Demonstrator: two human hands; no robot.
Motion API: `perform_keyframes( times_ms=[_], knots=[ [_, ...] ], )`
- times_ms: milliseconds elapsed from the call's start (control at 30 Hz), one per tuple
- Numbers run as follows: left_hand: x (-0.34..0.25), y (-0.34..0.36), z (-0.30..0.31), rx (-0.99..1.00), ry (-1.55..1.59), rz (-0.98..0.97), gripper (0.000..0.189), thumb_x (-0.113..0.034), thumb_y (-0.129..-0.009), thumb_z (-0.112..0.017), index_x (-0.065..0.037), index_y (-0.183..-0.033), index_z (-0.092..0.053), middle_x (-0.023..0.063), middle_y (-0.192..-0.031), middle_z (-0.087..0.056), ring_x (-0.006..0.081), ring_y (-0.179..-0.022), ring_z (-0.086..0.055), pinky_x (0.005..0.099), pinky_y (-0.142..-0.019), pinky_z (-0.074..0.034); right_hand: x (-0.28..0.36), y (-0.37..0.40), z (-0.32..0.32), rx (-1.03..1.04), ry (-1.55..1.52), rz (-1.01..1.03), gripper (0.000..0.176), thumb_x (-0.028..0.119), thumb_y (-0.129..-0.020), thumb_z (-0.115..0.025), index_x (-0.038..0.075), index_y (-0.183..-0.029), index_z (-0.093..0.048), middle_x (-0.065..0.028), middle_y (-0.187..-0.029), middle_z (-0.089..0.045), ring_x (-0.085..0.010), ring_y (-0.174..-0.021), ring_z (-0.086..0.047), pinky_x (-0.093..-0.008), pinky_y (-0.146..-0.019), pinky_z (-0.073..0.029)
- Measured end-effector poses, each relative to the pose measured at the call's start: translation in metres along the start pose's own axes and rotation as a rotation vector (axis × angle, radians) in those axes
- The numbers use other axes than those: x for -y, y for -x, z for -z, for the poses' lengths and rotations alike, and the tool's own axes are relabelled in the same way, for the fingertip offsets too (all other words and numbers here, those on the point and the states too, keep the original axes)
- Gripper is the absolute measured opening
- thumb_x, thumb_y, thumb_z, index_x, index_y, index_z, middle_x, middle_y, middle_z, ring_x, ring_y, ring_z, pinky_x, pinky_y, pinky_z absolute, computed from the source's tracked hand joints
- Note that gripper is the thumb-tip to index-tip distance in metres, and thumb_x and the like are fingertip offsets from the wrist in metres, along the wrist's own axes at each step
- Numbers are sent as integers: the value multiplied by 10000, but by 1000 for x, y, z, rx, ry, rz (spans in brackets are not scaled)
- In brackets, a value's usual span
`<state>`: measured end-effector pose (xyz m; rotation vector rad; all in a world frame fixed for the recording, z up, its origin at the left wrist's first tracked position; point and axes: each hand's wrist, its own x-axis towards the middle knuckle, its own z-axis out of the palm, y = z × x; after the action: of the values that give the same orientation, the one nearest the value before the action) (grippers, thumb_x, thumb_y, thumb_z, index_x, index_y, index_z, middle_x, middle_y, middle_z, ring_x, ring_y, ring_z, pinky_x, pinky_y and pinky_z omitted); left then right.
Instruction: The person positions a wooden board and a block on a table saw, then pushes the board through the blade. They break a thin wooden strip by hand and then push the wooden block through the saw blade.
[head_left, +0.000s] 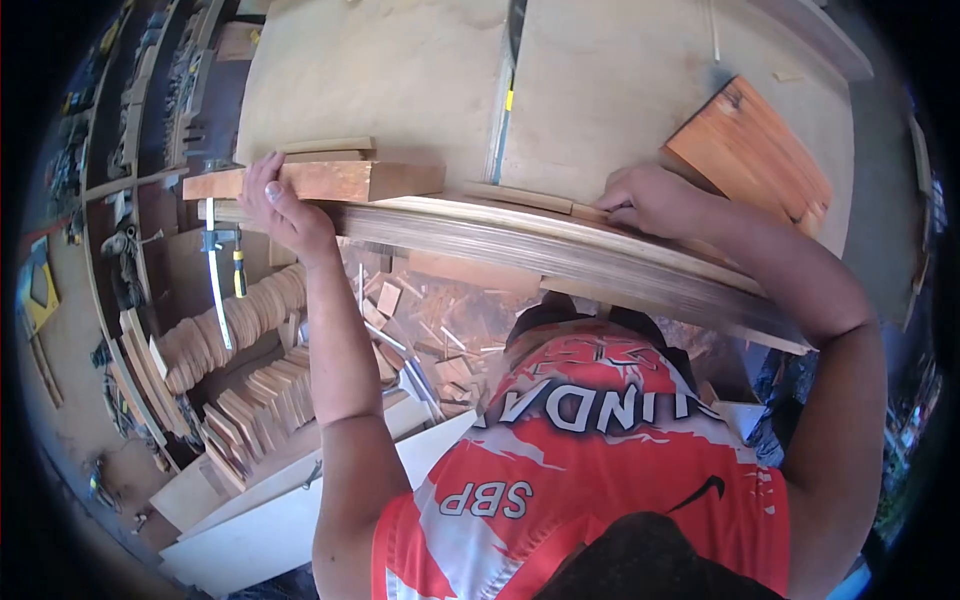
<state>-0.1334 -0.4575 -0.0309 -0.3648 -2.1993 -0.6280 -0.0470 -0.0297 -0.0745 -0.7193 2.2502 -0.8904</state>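
My left hand [287, 208] is at the left end of a thick wooden block [325, 181], its fingers over the block's top and its thumb on the near side. The block lies along the front edge of the worktable [400, 70]. My right hand [650, 200] is closed at the right end of a thin wooden strip [520, 198] near the same edge; what its fingers hold, if anything, is hidden. Beyond the right wrist lies a reddish board [750, 150], flat on the table. A layered wooden edge [560, 245] runs below both hands.
A clamp [216, 275] hangs at the table's left front corner. Curved wooden pieces [235, 325] and flat cut pieces [262, 410] stand in rows at lower left. Offcuts [450, 370] litter the floor. Shelves [150, 90] of tools line the left.
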Motion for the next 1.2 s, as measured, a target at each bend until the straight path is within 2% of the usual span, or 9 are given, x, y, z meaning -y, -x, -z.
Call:
perform_keyframes(
  times_ms=[67, 400, 467, 500, 600, 900, 1000, 1067, 1200],
  knots=[
    [0, -1, 0, 7, -7, 11, 453, -283, -1071, -307, -29, -1083, -681, 124, -1110, -682, 317, -1131, -581, 476, -1064, -334, -2, -13, -11, -144, -40, 84, 146, 129, -843, -696, 12, -811, -613, -176, -873, -645, -367, -863, -627, -473, -743, -481],
    [-1, -2, -2, -10, -9, -5, 457, -294, -1065, -306, -33, -1074, -681, 121, -1110, -688, 319, -1126, -587, 466, -1068, -339, 34, -50, 10, 200, 145, -212, 109, 146, -864, -661, 84, -923, -729, -158, -909, -655, -366, -906, -635, -459, -805, -506],
    [-1, -2, -2, -6, -6, 12, 464, -303, -1065, -309, -30, -1070, -684, 122, -1112, -693, 321, -1124, -588, 456, -1046, -351, 27, -61, -16, -395, -12, 39, 116, 149, -884, -633, 61, -909, -704, -169, -948, -650, -379, -951, -625, -471, -845, -500],
    [-1, -1, -2, -1, 0, 7, 464, -303, -1065, -309, -30, -1070, -684, 122, -1112, -693, 321, -1124, -588, 456, -1046, -351, 28, -72, -20, -400, -16, 34, 116, 149, -884, -633, 61, -909, -704, -169, -948, -650, -379, -951, -625, -471, -845, -500],
    [1, -1, -3, -11, 16, 18, 457, -305, -1064, -320, -26, -1071, -682, 121, -1113, -696, 318, -1120, -589, 455, -1033, -355, 34, -105, -19, -240, -35, 202, 157, 146, -873, -603, 10, -825, -664, -218, -838, -658, -412, -869, -647, -524, -798, -509],
    [1, 1, -2, -13, 45, 28, 457, -301, -1066, -326, -20, -1069, -686, 132, -1102, -696, 316, -1111, -593, 448, -1020, -362, 55, -120, 3, 186, 104, -39, 173, 170, -915, -603, 5, -879, -642, -201, -955, -635, -396, -932, -615, -490, -830, -495],
    [4, 1, -2, -17, 21, -2, 455, -299, -1067, -330, -17, -1076, -687, 137, -1100, -692, 314, -1103, -597, 452, -1017, -366, 41, -108, -2, 108, 36, 83, 175, 166, -904, -625, 0, -848, -625, -205, -906, -629, -398, -872, -614, -489, -776, -485],
    [4, 1, -1, -20, 23, -4, 447, -289, -1063, -339, -16, -1073, -692, 139, -1104, -691, 316, -1107, -599, 450, -1013, -374, 24, -71, 2, -427, -71, 259, 190, 151, -891, -644, -8, -799, -592, -199, -835, -605, -393, -795, -604, -479, -724, -470],
    [7, 2, -1, -14, 15, -10, 442, -274, -1060, -337, -19, -1082, -698, 137, -1114, -691, 323, -1138, -591, 454, -1028, -369, 13, -14, 18, -76, 8, -122, 202, 142, -865, -670, -10, -773, -573, -195, -790, -584, -386, -761, -595, -465, -696, -466]
  ],
)
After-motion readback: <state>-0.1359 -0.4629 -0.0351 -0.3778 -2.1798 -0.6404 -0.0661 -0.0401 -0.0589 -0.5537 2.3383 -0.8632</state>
